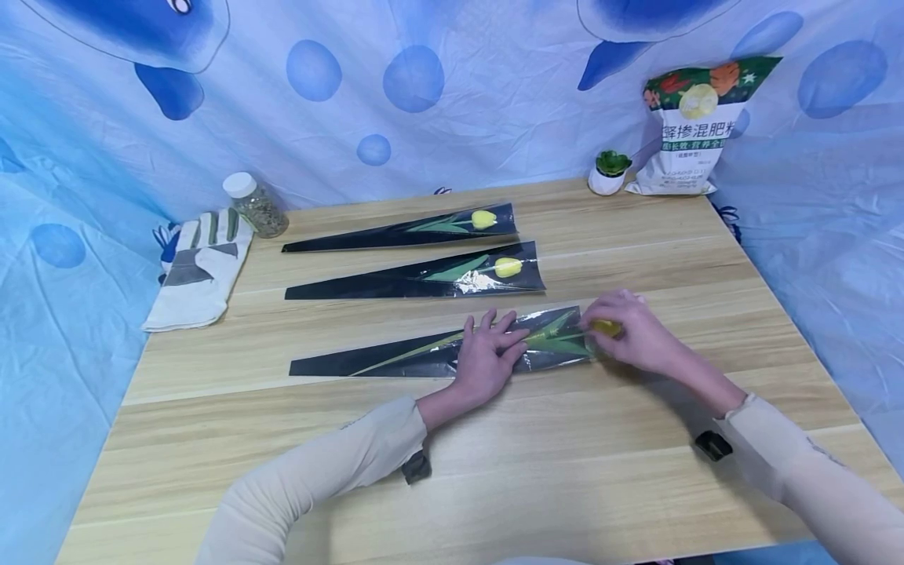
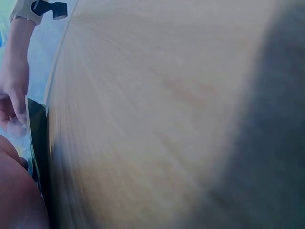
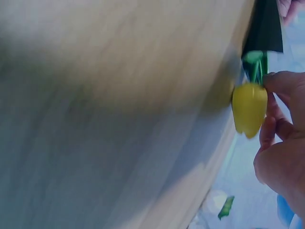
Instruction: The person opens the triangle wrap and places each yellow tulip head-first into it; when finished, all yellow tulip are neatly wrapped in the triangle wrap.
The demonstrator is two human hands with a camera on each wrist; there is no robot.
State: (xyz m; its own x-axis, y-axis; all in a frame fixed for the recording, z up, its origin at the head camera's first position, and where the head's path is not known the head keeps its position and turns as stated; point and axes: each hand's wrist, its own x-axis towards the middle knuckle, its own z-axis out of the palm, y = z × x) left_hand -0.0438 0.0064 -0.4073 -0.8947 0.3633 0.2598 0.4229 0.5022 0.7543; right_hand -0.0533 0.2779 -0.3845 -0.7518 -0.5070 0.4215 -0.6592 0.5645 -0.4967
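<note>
A yellow artificial tulip (image 3: 250,109) lies with its green leaves and stem inside a clear-and-black tapered flower sleeve (image 1: 339,365); its bloom sticks out past the wide right end. My right hand (image 1: 639,336) pinches the tulip just below the bloom, at the sleeve's mouth. Fingers spread, my left hand (image 1: 483,361) rests flat on the sleeve near its middle. Two similar sleeves lie behind, each with a yellow tulip inside: the middle sleeve (image 1: 367,284) and the far sleeve (image 1: 367,238). In the left wrist view, the left hand shows only partly at the edge.
White-and-grey gloves (image 1: 201,271) and a white-lidded jar (image 1: 260,210) stand at the table's back left. At the back right are a small potted succulent (image 1: 609,174) and an upright fertilizer bag (image 1: 692,141). A blue patterned curtain (image 1: 466,141) hangs behind the wooden table (image 1: 551,463).
</note>
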